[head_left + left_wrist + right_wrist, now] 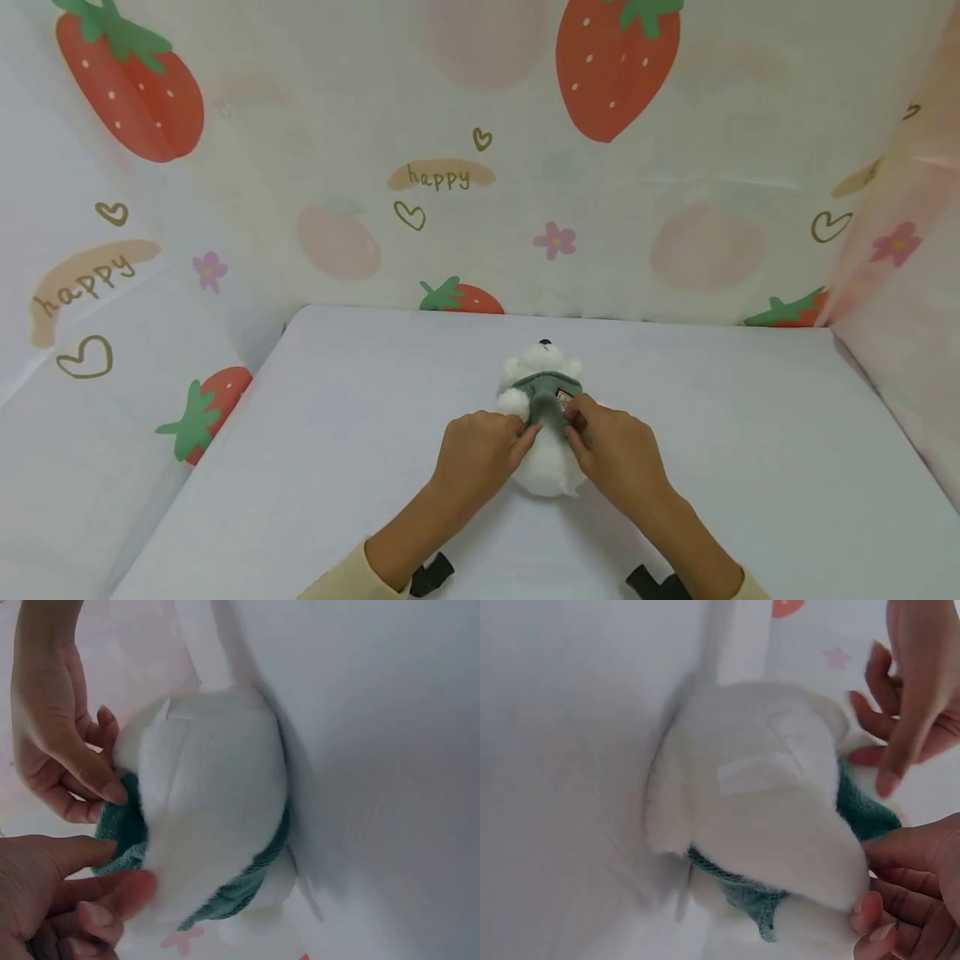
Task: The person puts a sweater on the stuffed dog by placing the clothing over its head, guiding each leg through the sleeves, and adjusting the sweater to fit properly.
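A white plush bear [550,467] lies on the table, its head with a dark nose pointing away from me. Around its upper body sits a green knit vest [546,387] with a small label patch. My left hand [480,454] pinches the vest's edge on the left side, its index fingertip blurred in the left wrist view. On the other side my right hand [622,450] grips the opposite edge near the label, thumb and fingers curled. The vest's lower edge stands away from the white plush body [214,765] between the two hands.
The white table [360,392] spreads around the bear, its back edge meeting a curtain [525,217] printed with strawberries, hearts and "happy". Similar cloth walls stand at the left and right. Dark wrist devices [431,575] show beneath the forearms.
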Action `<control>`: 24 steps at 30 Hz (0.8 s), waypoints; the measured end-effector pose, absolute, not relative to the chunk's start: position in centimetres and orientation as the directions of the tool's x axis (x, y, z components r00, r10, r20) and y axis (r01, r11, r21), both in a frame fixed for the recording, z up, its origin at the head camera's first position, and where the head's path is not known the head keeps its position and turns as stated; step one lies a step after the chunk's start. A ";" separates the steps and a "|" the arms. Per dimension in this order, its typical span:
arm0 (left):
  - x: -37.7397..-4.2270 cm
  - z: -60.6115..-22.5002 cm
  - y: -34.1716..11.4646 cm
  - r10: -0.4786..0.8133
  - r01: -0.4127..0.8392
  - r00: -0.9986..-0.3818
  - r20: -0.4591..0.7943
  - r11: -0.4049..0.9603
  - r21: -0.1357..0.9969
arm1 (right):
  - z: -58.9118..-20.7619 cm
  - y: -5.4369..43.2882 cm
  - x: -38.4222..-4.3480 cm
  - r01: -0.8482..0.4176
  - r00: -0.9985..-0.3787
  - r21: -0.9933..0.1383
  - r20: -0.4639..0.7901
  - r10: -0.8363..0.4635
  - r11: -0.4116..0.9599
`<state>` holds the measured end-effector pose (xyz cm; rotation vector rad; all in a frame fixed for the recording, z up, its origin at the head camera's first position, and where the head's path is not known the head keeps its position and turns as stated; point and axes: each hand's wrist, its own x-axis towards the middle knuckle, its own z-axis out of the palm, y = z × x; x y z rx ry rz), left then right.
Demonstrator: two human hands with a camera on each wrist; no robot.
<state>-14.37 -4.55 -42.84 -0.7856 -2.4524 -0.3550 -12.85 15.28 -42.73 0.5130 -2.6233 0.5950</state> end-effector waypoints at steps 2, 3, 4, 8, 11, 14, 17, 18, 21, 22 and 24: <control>-14.2 -42.8 -4.4 0.443 0.563 -0.733 0.516 0.821 0.096 | -42.8 15.5 -12.9 -0.434 -0.855 -0.337 0.446 -0.264 0.836; -14.2 -42.8 -4.4 0.436 0.548 -0.748 0.501 0.831 0.096 | -42.8 15.6 -12.9 -0.435 -0.857 -0.338 0.441 -0.268 0.835; -14.2 -42.8 -4.3 0.431 0.537 -0.757 0.491 0.839 0.092 | -42.7 15.6 -13.0 -0.437 -0.859 -0.341 0.434 -0.273 0.832; -14.2 -43.0 -4.0 0.418 0.496 -0.757 0.502 0.868 0.025 | -42.5 15.8 -13.0 -0.441 -0.868 -0.352 0.402 -0.292 0.825; -14.5 -43.4 -3.7 0.418 0.467 -0.722 0.551 0.882 -0.057 | -42.3 15.8 -13.0 -0.437 -0.875 -0.360 0.383 -0.297 0.824; -14.7 -43.8 -3.5 0.415 0.456 -0.687 0.596 0.885 -0.091 | -42.4 15.9 -13.1 -0.430 -0.881 -0.365 0.368 -0.296 0.826; -14.8 -43.9 -3.4 0.410 0.475 -0.677 0.611 0.878 -0.062 | -42.5 15.9 -13.1 -0.425 -0.887 -0.379 0.358 -0.294 0.822; -14.9 -43.9 -3.4 0.409 0.485 -0.680 0.609 0.873 -0.045 | -42.5 15.9 -13.1 -0.422 -0.889 -0.385 0.355 -0.290 0.821; -15.2 -44.1 -3.6 0.423 0.527 -0.682 0.597 0.850 0.000 | -42.4 15.9 -13.1 -0.415 -0.895 -0.422 0.349 -0.277 0.806; -15.3 -44.1 -3.8 0.436 0.548 -0.680 0.590 0.837 0.013 | -42.4 15.9 -13.1 -0.415 -0.896 -0.436 0.348 -0.275 0.799; -15.6 -44.0 -4.1 0.464 0.591 -0.671 0.578 0.805 0.040 | -42.4 16.0 -13.2 -0.425 -0.893 -0.462 0.353 -0.279 0.779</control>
